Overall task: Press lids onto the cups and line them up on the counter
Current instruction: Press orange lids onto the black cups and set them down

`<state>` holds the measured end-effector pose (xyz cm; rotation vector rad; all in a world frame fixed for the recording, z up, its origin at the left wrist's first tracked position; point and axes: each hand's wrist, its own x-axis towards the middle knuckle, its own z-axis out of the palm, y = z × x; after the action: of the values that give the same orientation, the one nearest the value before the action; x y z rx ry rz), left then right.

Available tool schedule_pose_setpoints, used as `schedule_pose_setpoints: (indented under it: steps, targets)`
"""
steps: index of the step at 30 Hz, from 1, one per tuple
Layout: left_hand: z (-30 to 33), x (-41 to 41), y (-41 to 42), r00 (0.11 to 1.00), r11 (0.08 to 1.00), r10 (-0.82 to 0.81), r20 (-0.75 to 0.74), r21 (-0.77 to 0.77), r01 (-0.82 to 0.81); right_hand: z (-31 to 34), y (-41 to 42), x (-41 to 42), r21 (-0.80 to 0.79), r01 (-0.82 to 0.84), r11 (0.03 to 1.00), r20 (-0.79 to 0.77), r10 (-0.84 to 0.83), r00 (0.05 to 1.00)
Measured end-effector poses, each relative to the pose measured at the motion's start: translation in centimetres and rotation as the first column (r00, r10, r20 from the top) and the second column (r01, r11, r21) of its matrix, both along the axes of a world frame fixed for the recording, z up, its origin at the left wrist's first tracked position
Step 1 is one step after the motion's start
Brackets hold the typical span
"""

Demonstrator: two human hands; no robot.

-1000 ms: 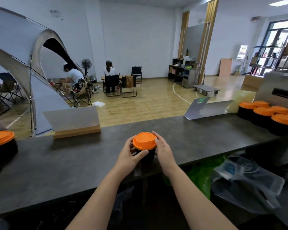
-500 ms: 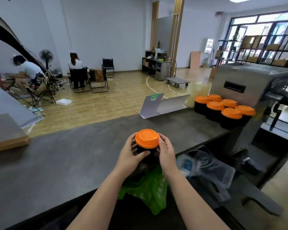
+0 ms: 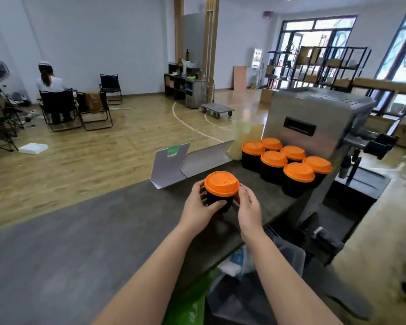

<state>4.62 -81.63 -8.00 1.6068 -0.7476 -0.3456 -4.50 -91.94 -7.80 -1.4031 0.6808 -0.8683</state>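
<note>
Left hand (image 3: 198,211) and right hand (image 3: 249,207) clasp the lidded black cup (image 3: 220,192) over the counter (image 3: 80,242); six capped cups (image 3: 284,160) sit nearby.

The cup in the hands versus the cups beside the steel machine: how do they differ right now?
The held cup is gripped by the left hand and right hand; the grouped cups stand untouched. The held cup is alone near the counter's front edge; the grouped cups cluster, six together, against the steel machine. Shared: black bodies with orange lids.
</note>
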Motion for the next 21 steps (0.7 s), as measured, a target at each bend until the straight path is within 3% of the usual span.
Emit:
schedule_pose_setpoints:
  steps: [12,21]
  targets:
    - [0.1,3.6,-13.6,0.992,0.992,0.122,-0.021,0.014,-0.122,0.0,-13.2,5.7,0.024,-0.035,0.999,-0.011,0.036,0.999]
    - [-0.6,5.1,-17.5,0.983,0.982,0.182,-0.016,0.058,-0.181,-0.4,-16.9,7.9,0.041,-0.091,0.995,0.013,0.091,0.996]
